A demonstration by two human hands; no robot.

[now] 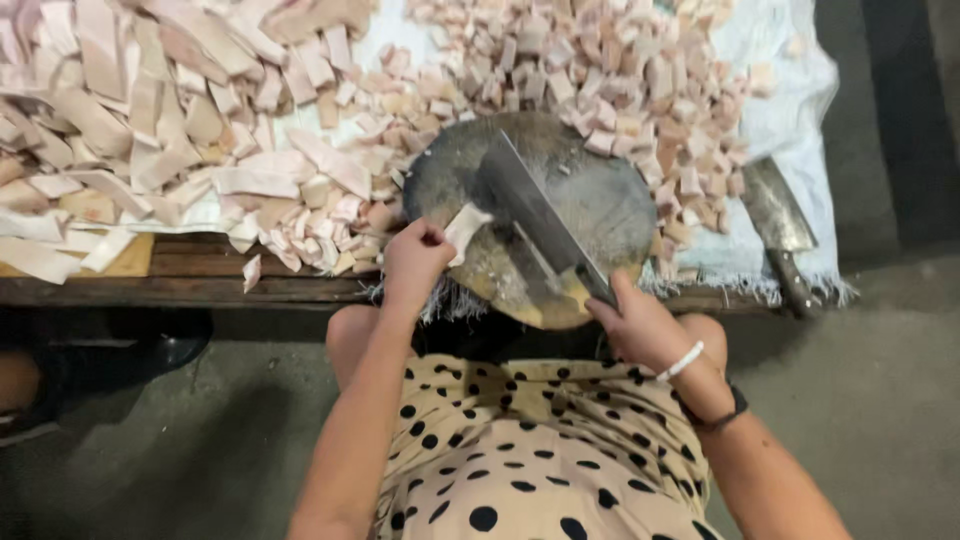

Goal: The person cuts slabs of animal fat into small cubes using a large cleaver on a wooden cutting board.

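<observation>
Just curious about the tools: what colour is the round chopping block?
Dark grey chopping block, yellowish-tan at its near edge; head view.

At the centre of the frame the right hand [645, 325] grips a cleaver [535, 215] lying across a round chopping block [610, 205]; the left hand [415, 262] pinches a pale strip [464, 230] on the block's left side. Long strips [150, 110] fill the upper left; small cut pieces [620, 70] the upper right; a second cleaver [778, 225] lies at the right edge.
</observation>
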